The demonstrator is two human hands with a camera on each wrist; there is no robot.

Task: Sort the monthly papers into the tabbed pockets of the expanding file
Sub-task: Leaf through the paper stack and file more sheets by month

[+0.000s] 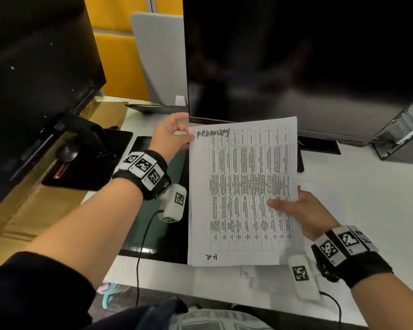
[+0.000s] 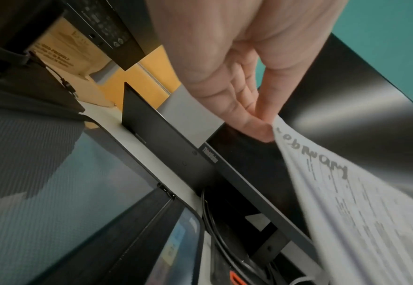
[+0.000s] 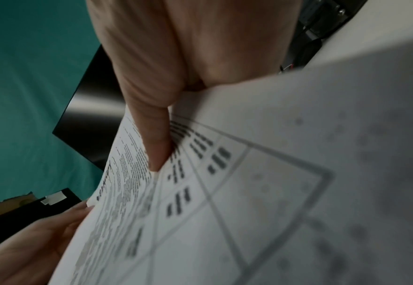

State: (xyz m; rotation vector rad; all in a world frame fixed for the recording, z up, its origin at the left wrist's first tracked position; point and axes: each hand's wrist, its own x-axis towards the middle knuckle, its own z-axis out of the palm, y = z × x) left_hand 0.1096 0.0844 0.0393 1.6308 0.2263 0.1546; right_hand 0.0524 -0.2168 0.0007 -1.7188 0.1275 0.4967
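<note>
A stack of white printed sheets (image 1: 241, 194), its top sheet hand-lettered "February" above a table of small text, is held up over the desk in front of me. My left hand (image 1: 185, 139) pinches the stack's upper left corner, and the left wrist view shows that pinch (image 2: 261, 123) right at the paper (image 2: 359, 221). My right hand (image 1: 293, 206) grips the lower right edge, thumb (image 3: 156, 150) on top of the page (image 3: 225, 212). A dark flat expanding file (image 1: 157, 225) with a black rim lies on the desk, under the stack's left side.
A large dark monitor (image 1: 296, 67) stands just behind the papers. A second monitor (image 1: 34, 79) on a black stand (image 1: 88, 151) is at the left, over flattened cardboard (image 1: 34, 210). The white desk (image 1: 367, 198) stretches right to a leaning screen (image 1: 403, 129).
</note>
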